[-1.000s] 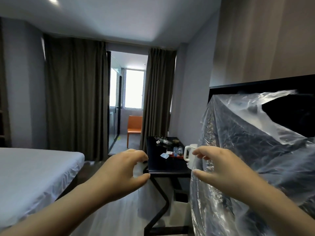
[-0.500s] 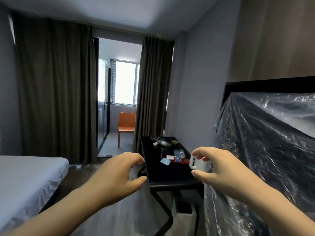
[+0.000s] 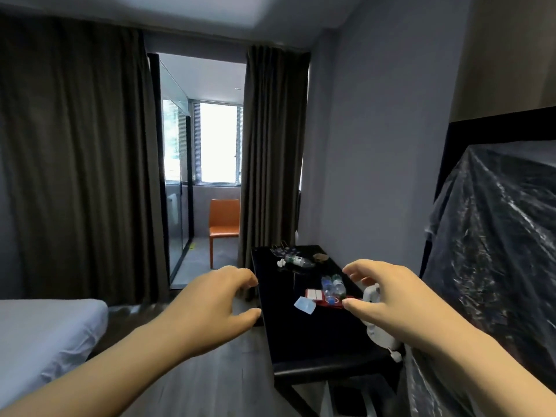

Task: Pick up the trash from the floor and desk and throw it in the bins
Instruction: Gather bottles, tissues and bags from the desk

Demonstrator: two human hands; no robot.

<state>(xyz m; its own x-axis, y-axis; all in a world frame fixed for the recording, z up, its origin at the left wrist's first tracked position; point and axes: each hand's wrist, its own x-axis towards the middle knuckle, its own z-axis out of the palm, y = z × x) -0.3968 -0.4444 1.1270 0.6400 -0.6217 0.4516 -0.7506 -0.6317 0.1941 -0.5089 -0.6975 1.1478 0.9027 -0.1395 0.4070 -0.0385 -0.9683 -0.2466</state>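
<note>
A black desk (image 3: 310,335) stands along the right wall. On it lie a pale blue scrap (image 3: 304,305), a red tray (image 3: 316,294) with two small water bottles (image 3: 331,288), and further back a crushed bottle with wrappers (image 3: 293,261). A white kettle (image 3: 379,332) sits at the desk's right edge, partly hidden by my right hand (image 3: 388,296). That hand hovers above the desk, fingers curled apart, holding nothing. My left hand (image 3: 216,302) floats left of the desk edge, also open and empty. No bin is clearly visible.
A white bed (image 3: 45,335) fills the lower left. Something large wrapped in clear plastic sheeting (image 3: 493,266) stands at the right. Dark curtains (image 3: 75,161) frame a passage with an orange chair (image 3: 224,221). Grey floor runs between bed and desk.
The view has moved forward and turned right toward the desk. The plastic-wrapped object has slid to the right edge. Both hands stay raised and empty, now over the desk.
</note>
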